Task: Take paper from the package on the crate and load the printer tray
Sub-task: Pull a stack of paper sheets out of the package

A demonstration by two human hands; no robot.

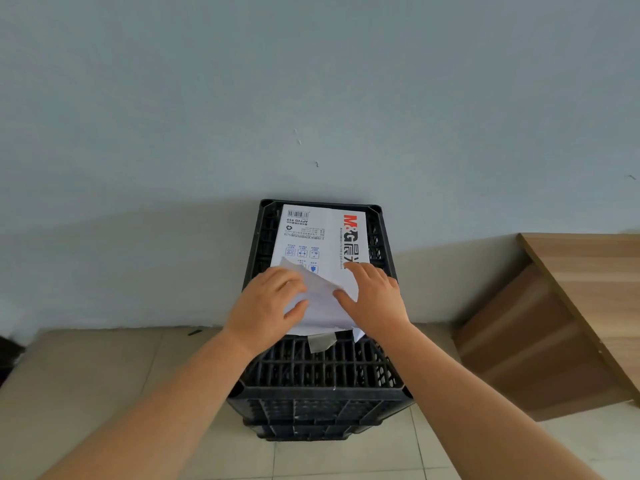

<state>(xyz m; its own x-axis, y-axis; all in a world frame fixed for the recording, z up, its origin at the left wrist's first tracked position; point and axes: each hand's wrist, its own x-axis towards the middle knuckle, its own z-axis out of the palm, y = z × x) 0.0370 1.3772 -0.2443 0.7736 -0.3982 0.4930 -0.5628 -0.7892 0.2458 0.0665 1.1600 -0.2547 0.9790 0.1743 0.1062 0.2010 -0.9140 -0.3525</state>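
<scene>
The paper package [317,237] is laid flat on the black crate [322,372], against the wall [311,98]. Its torn near flap is pinched by the left hand [266,306] — the right hand [375,296] is pressed open on the wrapper. A wooden desk [571,306] is seen well apart at right.

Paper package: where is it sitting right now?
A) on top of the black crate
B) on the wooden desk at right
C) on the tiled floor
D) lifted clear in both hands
A: the package lies flat on the crate, against the wall, with the left hand and right hand working at its opened near end; the desk stands apart to the right.
</scene>
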